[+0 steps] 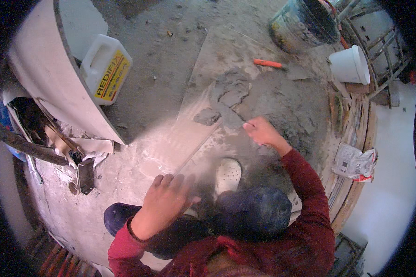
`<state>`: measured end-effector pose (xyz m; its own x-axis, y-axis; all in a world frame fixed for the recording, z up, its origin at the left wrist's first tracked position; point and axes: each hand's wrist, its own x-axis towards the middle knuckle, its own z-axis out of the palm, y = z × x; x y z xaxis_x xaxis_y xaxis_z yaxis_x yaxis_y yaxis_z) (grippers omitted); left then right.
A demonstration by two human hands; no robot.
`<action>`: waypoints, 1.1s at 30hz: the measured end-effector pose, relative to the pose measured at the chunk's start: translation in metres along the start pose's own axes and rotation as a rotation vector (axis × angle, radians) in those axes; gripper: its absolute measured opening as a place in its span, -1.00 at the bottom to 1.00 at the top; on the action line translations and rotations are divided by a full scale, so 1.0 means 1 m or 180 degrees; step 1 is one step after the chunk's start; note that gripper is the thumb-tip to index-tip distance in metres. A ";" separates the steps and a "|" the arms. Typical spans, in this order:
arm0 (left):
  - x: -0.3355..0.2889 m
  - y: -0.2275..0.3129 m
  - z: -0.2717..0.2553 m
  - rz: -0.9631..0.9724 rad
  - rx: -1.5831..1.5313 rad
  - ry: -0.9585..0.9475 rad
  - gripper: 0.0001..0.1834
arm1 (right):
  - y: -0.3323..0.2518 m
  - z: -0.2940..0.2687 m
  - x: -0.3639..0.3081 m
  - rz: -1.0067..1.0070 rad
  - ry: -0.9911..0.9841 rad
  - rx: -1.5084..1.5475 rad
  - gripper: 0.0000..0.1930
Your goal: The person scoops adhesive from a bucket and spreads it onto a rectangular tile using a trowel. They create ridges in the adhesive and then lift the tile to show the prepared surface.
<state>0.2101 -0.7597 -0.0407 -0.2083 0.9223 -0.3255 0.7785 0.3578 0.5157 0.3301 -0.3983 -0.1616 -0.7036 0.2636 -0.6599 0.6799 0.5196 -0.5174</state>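
My right hand [265,133] is closed round the handle of a trowel [232,118], its blade smeared grey with mortar. The blade lies at the edge of a pale tile or board [182,134] with a finely ribbed face, flat on the floor. A large lump of wet grey mortar [230,87] and a smaller clump [207,117] sit on its far part. My left hand [166,201] hovers by the near end of the ribbed piece, thumb apart from the fingers, with nothing seen in it; its fingertips are slightly blurred.
Mortar [286,106] spreads over the floor right of the ribbed piece, with an orange-handled tool [268,63] beyond. A dirty bucket [300,27] and a white bucket [349,66] stand far right. A white jug [106,69] and a leaning panel [55,60] are at left.
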 end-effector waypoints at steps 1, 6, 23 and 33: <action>-0.001 -0.001 -0.002 -0.0020 0.0040 -0.0031 -0.37 | 0.001 0.000 -0.002 0.0388 0.0038 0.0397 -0.53; -0.005 -0.004 0.005 0.0064 0.0198 -0.0093 -0.37 | -0.015 0.028 0.039 0.0178 0.0622 0.0506 -0.55; -0.010 -0.006 0.006 0.0291 -0.0021 -0.0026 -0.42 | -0.021 0.071 -0.008 0.0586 0.0231 0.1529 -0.53; -0.017 -0.001 0.003 0.0299 0.0120 -0.0066 -0.40 | -0.015 0.090 -0.025 -0.0535 0.0440 -0.1622 -0.70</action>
<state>0.2146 -0.7767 -0.0382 -0.1212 0.9482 -0.2938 0.8159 0.2637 0.5146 0.3559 -0.4854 -0.1865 -0.8378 0.2295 -0.4954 0.3940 0.8822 -0.2577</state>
